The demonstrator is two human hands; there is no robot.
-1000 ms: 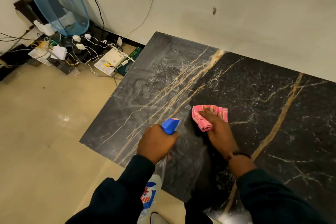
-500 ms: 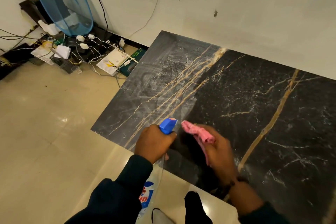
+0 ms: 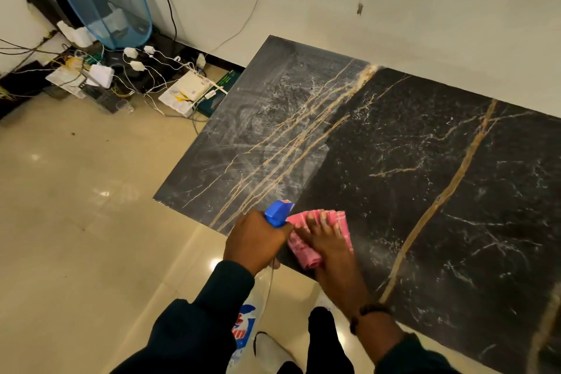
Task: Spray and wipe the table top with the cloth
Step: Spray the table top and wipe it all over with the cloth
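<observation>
Head view: the right hand lies flat on the cloth, fingers straight and spread, and presses it on the worktop near the front edge. The cloth is pink, soft and ribbed, folded in a thick pad; part of it bulges out at the left of the hand. A dark bead bracelet is around that wrist.

Just to the left, almost touching the cloth, the left hand grips the neck of the bottle with curled fingers. The blue plastic nozzle sticks out above the fist and points over the worktop; the clear body with a red and blue label hangs below the edge.

The step in hand seems to be the wiping, with the spray kept ready. Beyond the hands, to the far left, the dark marble-like surface with gold veins looks grey and smeared, with streaks; to the right of the hands it looks darker and cleaner. So I judge the next move calls for a firm flat push of the cloth away and to the left over this hazy part, perhaps after one more spray there. The surface is hard and smooth, so the cloth should slide easily.
</observation>
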